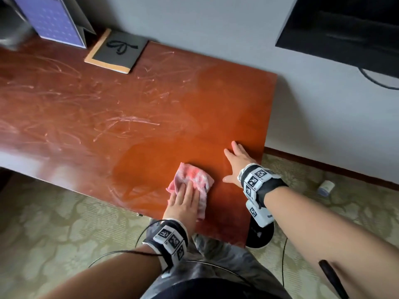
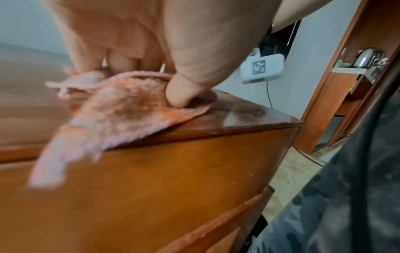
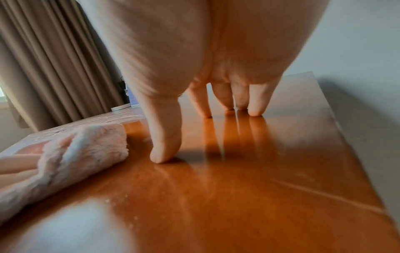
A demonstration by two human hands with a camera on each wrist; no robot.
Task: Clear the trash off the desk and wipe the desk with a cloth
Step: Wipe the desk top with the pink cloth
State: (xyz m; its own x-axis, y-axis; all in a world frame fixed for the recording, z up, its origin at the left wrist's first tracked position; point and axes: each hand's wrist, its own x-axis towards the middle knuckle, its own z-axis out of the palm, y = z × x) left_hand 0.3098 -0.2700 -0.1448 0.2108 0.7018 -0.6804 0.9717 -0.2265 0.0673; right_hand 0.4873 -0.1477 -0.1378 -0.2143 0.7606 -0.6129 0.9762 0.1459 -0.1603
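Note:
A pink and white cloth (image 1: 195,176) lies near the front edge of the reddish wooden desk (image 1: 129,104). My left hand (image 1: 185,198) presses flat on the cloth with straight fingers. In the left wrist view the thumb (image 2: 179,95) pins the cloth (image 2: 121,111) down, and one end hangs over the desk's front edge. My right hand (image 1: 235,161) rests on the bare desk just right of the cloth, fingers spread, holding nothing. Seen from the right wrist, its fingertips (image 3: 164,154) touch the glossy desk (image 3: 249,188), with the cloth (image 3: 82,154) at the left.
A dark notebook (image 1: 117,51) and a purple patterned box (image 1: 51,18) stand at the back left by the wall. A black screen (image 1: 345,24) hangs at the upper right. A round black object (image 1: 259,236) sits below the desk's near corner. A small white item (image 1: 326,187) lies on the carpet.

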